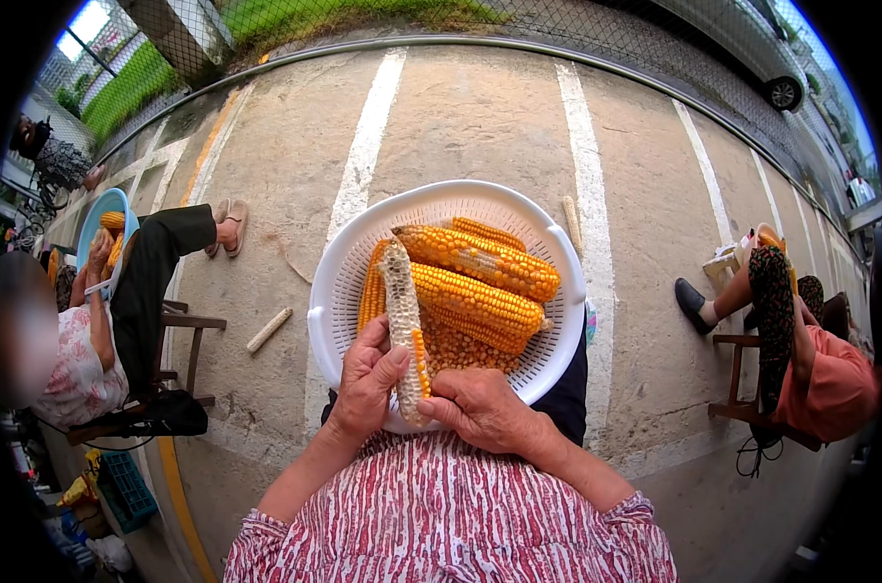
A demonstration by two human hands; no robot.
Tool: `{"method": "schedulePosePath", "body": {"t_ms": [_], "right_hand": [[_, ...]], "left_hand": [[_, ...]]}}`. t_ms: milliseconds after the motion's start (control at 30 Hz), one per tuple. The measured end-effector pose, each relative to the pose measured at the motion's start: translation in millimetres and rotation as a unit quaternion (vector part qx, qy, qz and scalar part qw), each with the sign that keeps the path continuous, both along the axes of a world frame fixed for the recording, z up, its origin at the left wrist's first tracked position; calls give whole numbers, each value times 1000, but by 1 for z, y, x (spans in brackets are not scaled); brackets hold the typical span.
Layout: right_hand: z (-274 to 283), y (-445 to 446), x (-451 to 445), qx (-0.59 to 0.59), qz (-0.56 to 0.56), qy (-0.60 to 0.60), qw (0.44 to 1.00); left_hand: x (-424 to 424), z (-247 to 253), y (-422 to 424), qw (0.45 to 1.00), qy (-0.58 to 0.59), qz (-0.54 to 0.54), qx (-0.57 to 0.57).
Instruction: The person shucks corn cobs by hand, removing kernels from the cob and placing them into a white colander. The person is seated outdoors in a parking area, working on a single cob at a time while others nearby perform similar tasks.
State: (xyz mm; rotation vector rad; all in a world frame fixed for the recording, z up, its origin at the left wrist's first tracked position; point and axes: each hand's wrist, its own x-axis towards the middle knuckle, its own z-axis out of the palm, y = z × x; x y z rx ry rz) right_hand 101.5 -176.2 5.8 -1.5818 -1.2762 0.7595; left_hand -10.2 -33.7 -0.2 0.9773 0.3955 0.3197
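A mostly stripped corn cob point(404, 306) is in my left hand point(371, 379), tilted over the near side of a white plastic colander point(331, 255). One strip of yellow kernels point(420, 353) still clings to the cob's right side. My right hand point(484, 408) presses its thumb against the cob's lower end, with the other fingers curled. Inside the colander, several full ears of dried corn point(477, 295) lie over a layer of loose kernels point(462, 346). The colander rests on my lap.
Bare cobs lie on the concrete, one on the left point(269, 330) and one beside the colander point(571, 222). Seated people flank me, the left one with a blue basin point(98, 211) of corn. A chain-link fence point(441, 33) runs ahead; a teal crate point(126, 490) stands lower left.
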Motion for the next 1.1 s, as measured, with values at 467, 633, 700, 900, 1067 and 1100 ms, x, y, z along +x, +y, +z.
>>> {"method": "schedulePosePath", "body": {"t_ms": [467, 633, 700, 900, 1067, 1100], "right_hand": [[1, 0, 2, 18, 36, 12, 999], [1, 0, 3, 14, 60, 7, 998], [0, 0, 2, 18, 60, 10, 998], [1, 0, 2, 16, 73, 20, 997], [2, 1, 2, 22, 85, 35, 996], [0, 1, 2, 20, 90, 42, 995]], "left_hand": [[1, 2, 0, 999, 14, -14, -34], [1, 4, 0, 998, 9, -17, -52], [1, 4, -1, 998, 11, -16, -55], [0, 3, 1, 998, 9, -23, -56], [-1, 3, 2, 997, 5, -32, -76], [-2, 3, 1, 997, 4, -30, -78]]}}
